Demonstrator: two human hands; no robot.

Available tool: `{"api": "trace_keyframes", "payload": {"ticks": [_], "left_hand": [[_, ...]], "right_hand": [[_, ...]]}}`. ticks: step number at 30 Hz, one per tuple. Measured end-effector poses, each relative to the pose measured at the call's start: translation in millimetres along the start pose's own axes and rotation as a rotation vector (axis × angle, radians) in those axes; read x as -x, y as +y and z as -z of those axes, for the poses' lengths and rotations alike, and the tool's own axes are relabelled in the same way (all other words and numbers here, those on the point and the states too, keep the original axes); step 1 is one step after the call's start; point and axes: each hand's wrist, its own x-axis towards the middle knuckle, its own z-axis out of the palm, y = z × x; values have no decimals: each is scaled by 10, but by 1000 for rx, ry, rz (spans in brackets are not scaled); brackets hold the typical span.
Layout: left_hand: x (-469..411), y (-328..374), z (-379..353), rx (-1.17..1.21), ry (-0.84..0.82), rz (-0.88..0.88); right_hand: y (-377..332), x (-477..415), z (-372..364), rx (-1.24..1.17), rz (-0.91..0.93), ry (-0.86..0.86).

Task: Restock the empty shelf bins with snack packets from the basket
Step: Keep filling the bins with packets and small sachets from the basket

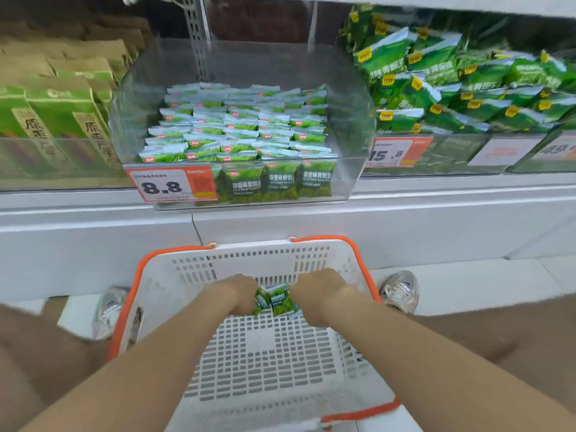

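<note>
Head view looks down a white shop shelf unit (280,219) whose deep front ledge runs the whole width, with pale floor tiles (467,285) below at the right. On the floor against it sits a white slotted basket (249,249) with orange handles, between the person's knees. Above, a clear plastic bin (352,145) on the shelf is nearly full of stacked packets (237,126) in neat green-and-white rows. Green boxes (59,113) stand to its left, and larger green bags (452,85) are heaped to its right. A red-edged price tag (162,187) reading 8.8 is on the bin's front. Both arms reach into the basket's far end. There the left hand (241,291) and right hand (318,291) close from either side on a few snack packets (277,302), fingers curled under them.
</note>
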Motion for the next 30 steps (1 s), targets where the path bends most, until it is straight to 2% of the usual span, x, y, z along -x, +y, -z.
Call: {"api": "trace_keyframes", "payload": {"ticks": [4,8,13,17,20,24,26,30], "left_hand": [[-418,-186,-365,-35,26,-62],[-814,-257,-630,-56,-37,-132],[-981,-151,-654,-131,-236,-97],[-1126,-118,-759,-185,-236,-67],[-1162,-136,-855,-134,-77,-61],[-1116,-231,-853,92,190,-54],[-1038,-230,-778,268,280,-105],[-759,-59,-488,752,435,-244]], "right_hand": [[-112,-194,-192,39,44,-100],[-170,-354,-249,85,98,-150],[-124,-496,-267,61,95,-109],[-89,-553,-255,72,81,-135],[-77,-595,-283,60,82,-125],[-18,-562,-262,3,73,-111],[47,-532,-232,-116,31,-104],[210,-516,-105,-502,-124,-5]]}}
